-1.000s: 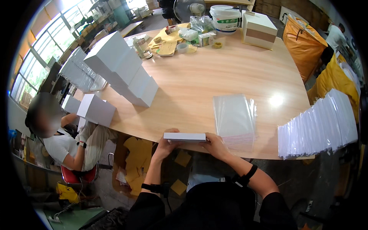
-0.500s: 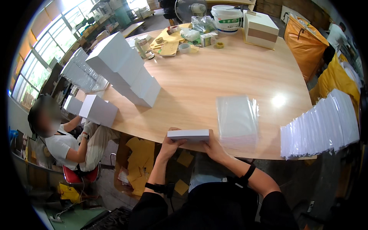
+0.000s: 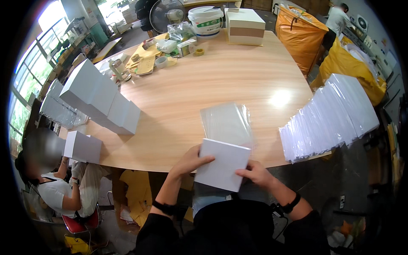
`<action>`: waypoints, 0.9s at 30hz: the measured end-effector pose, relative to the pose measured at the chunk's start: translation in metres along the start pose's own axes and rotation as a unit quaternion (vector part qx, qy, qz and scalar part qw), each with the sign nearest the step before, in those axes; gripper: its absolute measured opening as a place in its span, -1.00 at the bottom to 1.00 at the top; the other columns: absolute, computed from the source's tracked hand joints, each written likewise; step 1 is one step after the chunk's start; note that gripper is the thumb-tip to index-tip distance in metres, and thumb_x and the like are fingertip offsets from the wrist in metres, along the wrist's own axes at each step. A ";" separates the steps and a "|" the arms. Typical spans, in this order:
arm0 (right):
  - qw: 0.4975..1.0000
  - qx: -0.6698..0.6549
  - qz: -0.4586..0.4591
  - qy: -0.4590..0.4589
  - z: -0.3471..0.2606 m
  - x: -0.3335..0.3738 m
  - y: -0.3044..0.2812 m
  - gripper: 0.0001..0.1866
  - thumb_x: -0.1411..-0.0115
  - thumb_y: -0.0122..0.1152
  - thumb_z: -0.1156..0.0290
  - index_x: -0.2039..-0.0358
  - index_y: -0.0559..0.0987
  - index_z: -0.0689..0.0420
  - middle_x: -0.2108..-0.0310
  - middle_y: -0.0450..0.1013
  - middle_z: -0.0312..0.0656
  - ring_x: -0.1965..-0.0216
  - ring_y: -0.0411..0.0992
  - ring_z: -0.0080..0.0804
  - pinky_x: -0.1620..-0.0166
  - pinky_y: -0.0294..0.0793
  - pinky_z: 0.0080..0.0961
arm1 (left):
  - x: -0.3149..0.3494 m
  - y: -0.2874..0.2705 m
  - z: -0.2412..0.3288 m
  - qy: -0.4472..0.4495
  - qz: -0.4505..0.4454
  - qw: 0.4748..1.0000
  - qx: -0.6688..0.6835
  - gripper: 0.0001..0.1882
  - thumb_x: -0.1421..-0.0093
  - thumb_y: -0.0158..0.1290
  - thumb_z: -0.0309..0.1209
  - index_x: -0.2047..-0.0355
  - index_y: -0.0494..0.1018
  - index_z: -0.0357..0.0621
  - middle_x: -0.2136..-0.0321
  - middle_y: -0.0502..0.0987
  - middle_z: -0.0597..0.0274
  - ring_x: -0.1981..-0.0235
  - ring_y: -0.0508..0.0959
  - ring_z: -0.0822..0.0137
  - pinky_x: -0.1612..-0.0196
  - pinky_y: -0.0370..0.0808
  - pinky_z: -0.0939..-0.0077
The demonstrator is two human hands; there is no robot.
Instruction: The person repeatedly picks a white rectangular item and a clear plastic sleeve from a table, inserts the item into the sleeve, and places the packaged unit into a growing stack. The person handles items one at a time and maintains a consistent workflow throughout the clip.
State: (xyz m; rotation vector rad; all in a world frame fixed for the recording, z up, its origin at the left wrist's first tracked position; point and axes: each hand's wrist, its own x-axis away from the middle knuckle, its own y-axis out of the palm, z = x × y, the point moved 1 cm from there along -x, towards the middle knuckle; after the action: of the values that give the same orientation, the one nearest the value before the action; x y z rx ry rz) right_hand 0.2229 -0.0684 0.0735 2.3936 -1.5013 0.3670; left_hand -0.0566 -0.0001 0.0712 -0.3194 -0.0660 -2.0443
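Observation:
A squared stack of white paper [image 3: 222, 166] is held tilted at the table's near edge, its broad face turned up toward me. My left hand [image 3: 190, 160] closes on its left side, thumb lying across the face. My right hand [image 3: 260, 174] grips the lower right side with the thumb on top. Beyond the paper lies a pile of clear plastic sleeves [image 3: 225, 121], its near end covered by the stack. To the right stands a long leaning row of white paper packs [image 3: 329, 117] in clear wrapping.
Tall white paper blocks [image 3: 102, 102] rise at the left. A co-worker [image 3: 63, 191] sits there beside another white block [image 3: 83, 146]. Farther back on the table [image 3: 178, 89] are a white bucket [image 3: 205, 23], tape rolls [image 3: 198, 52] and a white-and-brown box [image 3: 245, 27].
Both hands have tipped the paper stack from edge-on to broad face up. The view has swung right, shifting the table's things leftward in it.

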 end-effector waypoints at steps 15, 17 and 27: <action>0.907 -0.361 0.214 0.004 0.118 0.110 -0.071 -0.62 -0.26 0.17 0.38 -0.05 0.50 0.29 0.09 0.54 -0.18 0.07 0.51 -0.38 -0.03 0.47 -0.41 | -0.037 0.064 -0.017 0.319 0.054 0.778 -0.538 -0.66 -0.20 0.11 -0.29 0.03 0.50 -0.09 -0.07 0.42 -0.07 -0.10 0.43 -0.05 -0.15 0.38 0.12; 0.916 -0.363 0.170 0.005 0.123 0.105 -0.074 -0.61 -0.26 0.16 0.40 -0.06 0.50 0.31 0.05 0.53 -0.17 0.02 0.49 -0.36 -0.12 0.43 -0.38 | -0.037 0.069 -0.011 0.279 0.044 0.795 -0.538 -0.68 -0.17 0.12 -0.32 0.07 0.51 -0.11 -0.01 0.44 -0.06 -0.05 0.45 -0.03 -0.10 0.42 0.13; 0.938 -0.294 0.174 0.058 0.134 0.084 -0.073 -0.65 -0.23 0.16 0.41 0.02 0.53 0.34 0.14 0.56 -0.14 0.14 0.53 -0.38 0.01 0.49 -0.46 | -0.053 0.078 -0.031 0.240 0.055 0.776 -0.581 -0.70 -0.09 0.16 -0.35 0.15 0.51 -0.12 0.06 0.49 0.06 0.07 0.52 0.04 0.01 0.50 0.22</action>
State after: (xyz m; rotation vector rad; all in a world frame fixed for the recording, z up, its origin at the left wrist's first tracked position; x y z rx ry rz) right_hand 0.3321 -0.1583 -0.0282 1.6229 -1.6854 0.1014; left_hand 0.0291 0.0025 0.0207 -0.5067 1.5427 -1.7387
